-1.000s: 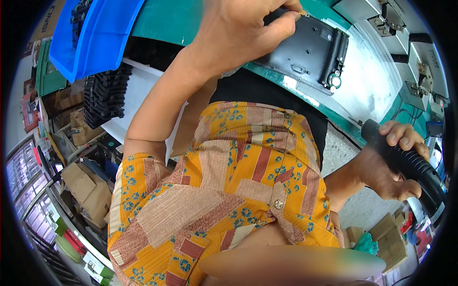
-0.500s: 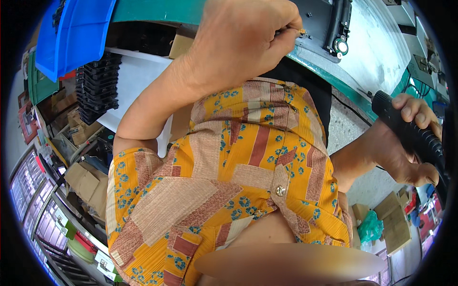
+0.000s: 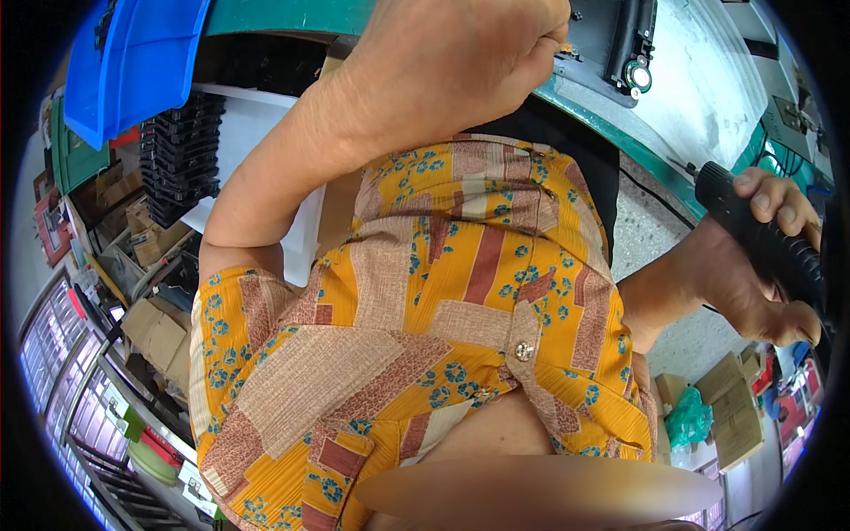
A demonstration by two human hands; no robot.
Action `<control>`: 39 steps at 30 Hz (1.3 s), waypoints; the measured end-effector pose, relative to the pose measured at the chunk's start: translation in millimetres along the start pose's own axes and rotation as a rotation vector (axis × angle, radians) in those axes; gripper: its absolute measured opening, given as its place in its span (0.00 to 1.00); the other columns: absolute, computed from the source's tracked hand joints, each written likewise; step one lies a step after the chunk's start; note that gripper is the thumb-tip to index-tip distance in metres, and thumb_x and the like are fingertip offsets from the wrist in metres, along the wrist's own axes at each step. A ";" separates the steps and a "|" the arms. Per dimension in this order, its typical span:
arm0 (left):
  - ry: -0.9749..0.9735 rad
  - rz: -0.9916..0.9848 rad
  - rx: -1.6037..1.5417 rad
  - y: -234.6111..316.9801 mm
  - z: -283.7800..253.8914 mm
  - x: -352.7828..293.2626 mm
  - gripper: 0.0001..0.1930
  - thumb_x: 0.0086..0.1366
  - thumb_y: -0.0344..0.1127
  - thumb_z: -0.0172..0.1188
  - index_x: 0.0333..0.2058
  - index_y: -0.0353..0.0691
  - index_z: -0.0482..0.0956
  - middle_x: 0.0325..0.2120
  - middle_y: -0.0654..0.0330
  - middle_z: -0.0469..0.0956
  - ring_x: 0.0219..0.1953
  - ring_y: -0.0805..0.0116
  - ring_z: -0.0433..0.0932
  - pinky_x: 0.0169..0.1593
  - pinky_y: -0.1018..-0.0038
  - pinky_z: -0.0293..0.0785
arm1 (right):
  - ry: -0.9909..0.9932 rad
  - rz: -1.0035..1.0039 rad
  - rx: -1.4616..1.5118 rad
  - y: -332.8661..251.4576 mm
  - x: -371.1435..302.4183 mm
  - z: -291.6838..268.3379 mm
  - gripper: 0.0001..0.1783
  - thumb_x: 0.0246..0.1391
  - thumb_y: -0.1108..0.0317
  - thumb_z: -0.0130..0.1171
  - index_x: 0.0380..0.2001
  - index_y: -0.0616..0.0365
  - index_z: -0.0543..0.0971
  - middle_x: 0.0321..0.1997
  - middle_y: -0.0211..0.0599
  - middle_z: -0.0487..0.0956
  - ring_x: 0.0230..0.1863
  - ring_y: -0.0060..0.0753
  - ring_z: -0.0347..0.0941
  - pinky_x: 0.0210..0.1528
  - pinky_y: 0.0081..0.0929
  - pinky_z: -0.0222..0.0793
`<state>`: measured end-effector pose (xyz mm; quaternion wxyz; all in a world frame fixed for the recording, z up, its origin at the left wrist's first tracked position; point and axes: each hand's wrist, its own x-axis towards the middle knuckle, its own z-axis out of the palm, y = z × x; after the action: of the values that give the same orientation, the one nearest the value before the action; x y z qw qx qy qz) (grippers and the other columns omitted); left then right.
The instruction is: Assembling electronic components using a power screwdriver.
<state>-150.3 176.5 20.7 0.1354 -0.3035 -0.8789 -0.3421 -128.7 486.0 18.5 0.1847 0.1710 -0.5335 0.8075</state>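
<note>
My left hand [image 3: 460,66] is closed in a pinch at the top of the view, beside a black plastic part [image 3: 591,37] on the bench. A small brass-coloured bit [image 3: 567,50] shows right by its fingertips; what lies inside the pinch is hidden. Along the part runs a black cylindrical piece with a round metal end [image 3: 637,77]. At the right, my right hand [image 3: 753,274] grips a black power screwdriver [image 3: 735,199]. Its thin tip points up and left toward the bench edge, apart from the part.
A green-edged bench [image 3: 642,150] with a clear sheet [image 3: 708,71] spans the top right. On the left are a blue bin [image 3: 133,71], stacked black plastic parts [image 3: 181,159] and a white tray [image 3: 252,133]. Cardboard boxes [image 3: 730,411] and a green bag [image 3: 689,418] lie at lower right.
My left hand has shifted slightly up, away from my body, still pinched beside the black part. My right hand keeps its hold on the screwdriver, nearly unmoved.
</note>
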 end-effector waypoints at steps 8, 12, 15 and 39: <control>-0.040 -0.042 -0.034 11.3 -8.1 7.1 0.05 0.50 0.20 0.63 0.22 0.34 0.76 0.20 0.56 0.75 0.26 0.60 0.76 0.28 0.67 0.72 | 0.022 -0.005 -0.019 -3.0 1.5 0.4 0.49 0.39 0.16 0.62 0.43 0.52 0.77 0.34 0.36 0.75 0.34 0.35 0.74 0.41 0.40 0.71; 0.024 0.035 -0.051 1.0 -1.0 1.3 0.04 0.50 0.19 0.61 0.24 0.34 0.77 0.22 0.55 0.76 0.26 0.59 0.76 0.29 0.66 0.72 | 0.023 0.003 0.007 -2.5 1.2 1.1 0.49 0.39 0.16 0.62 0.43 0.52 0.77 0.34 0.36 0.74 0.34 0.35 0.74 0.41 0.40 0.71; 0.076 0.083 -0.095 -1.2 0.7 2.1 0.04 0.49 0.19 0.61 0.26 0.33 0.77 0.24 0.55 0.76 0.27 0.59 0.76 0.29 0.67 0.72 | 0.024 0.004 0.011 -2.6 1.4 0.6 0.48 0.39 0.16 0.61 0.42 0.52 0.77 0.34 0.36 0.74 0.34 0.35 0.74 0.41 0.40 0.71; -0.224 -0.120 -0.195 1.0 -16.6 17.2 0.05 0.60 0.24 0.60 0.27 0.28 0.81 0.26 0.49 0.83 0.29 0.54 0.82 0.35 0.64 0.78 | 0.019 -0.016 -0.016 0.2 1.0 -6.2 0.49 0.39 0.15 0.60 0.43 0.53 0.77 0.34 0.37 0.76 0.34 0.36 0.76 0.40 0.40 0.72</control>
<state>-162.5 173.3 40.9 -0.0142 -0.2983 -0.8677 -0.3974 -130.1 491.8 16.6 0.1978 0.1661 -0.5369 0.8032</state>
